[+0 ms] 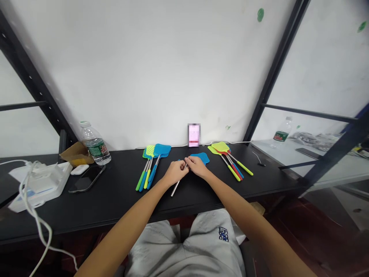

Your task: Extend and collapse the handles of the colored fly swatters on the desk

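Observation:
Over the middle of the black table, both my hands are closed close together around the thin metal rod of a fly swatter. My left hand grips the rod lower down, and its bare silver end points toward me. My right hand pinches it just above, fingers nearly touching the left ones. Beyond the right hand shows a blue swatter head, partly covered; where it joins the rod is hidden. Left of my hands lies a bunch of green, yellow and blue fly swatters. On the right lie several more fly swatters.
A phone leans upright against the wall. Farther left are a water bottle, a dark smartphone, a white earphone case, a cardboard box and a white power strip with cables. Black metal posts frame the table.

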Demonstrator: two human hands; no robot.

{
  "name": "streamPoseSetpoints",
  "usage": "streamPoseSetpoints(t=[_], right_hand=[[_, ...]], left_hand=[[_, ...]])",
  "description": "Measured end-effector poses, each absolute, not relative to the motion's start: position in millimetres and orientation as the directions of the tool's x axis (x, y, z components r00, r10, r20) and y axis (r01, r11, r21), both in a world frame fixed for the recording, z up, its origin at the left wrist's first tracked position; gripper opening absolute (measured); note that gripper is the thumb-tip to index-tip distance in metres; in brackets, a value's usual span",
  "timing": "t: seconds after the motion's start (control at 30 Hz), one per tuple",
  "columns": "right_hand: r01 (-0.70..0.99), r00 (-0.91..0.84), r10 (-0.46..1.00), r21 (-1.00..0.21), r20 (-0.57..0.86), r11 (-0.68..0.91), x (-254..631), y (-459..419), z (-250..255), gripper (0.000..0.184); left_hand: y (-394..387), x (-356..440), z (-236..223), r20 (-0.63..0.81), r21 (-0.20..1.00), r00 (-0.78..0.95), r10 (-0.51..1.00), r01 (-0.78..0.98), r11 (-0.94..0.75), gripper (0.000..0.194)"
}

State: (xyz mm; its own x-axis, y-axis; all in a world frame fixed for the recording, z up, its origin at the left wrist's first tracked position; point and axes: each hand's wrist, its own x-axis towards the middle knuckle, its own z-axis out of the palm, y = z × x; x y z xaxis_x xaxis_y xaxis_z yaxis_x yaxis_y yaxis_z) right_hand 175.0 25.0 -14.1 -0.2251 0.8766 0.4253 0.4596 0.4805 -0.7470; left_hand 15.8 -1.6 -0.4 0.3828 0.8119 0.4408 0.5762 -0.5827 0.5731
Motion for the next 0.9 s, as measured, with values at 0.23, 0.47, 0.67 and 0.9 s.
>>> streamPoseSetpoints(t=[0.23,0.47,0.67,0.9], right_hand=[[0.505,0.167,0.892,-0.814,0.419,0.288,196.2,40.6,-15.9,0.043],[0.537,0.44,0.802,-0.834,0.403,0.125,236.3,46.4,-4.5,0.042],[0.494,0.552,0.746,-0.867,0.372,0.067,254.8,49.0,-4.4,0.041],[0.44,0.676,0.642,-0.897,0.362,0.043,258.4,51.5,-7.0,0.042]], left_hand=[[-3.8,13.1,-1.3,0.391,0.534,0.411,0.823,0.627,-0.567,0.026],[-2.7,11.3,-2.0,0.391,0.483,0.401,0.828,0.676,-0.556,0.024],[1.1,2.1,2.5,0.511,0.298,0.134,0.849,0.899,-0.321,0.012],[8.2,-5.7,-3.2,0.4,0.172,0.11,0.91,0.966,-0.192,0.026]])
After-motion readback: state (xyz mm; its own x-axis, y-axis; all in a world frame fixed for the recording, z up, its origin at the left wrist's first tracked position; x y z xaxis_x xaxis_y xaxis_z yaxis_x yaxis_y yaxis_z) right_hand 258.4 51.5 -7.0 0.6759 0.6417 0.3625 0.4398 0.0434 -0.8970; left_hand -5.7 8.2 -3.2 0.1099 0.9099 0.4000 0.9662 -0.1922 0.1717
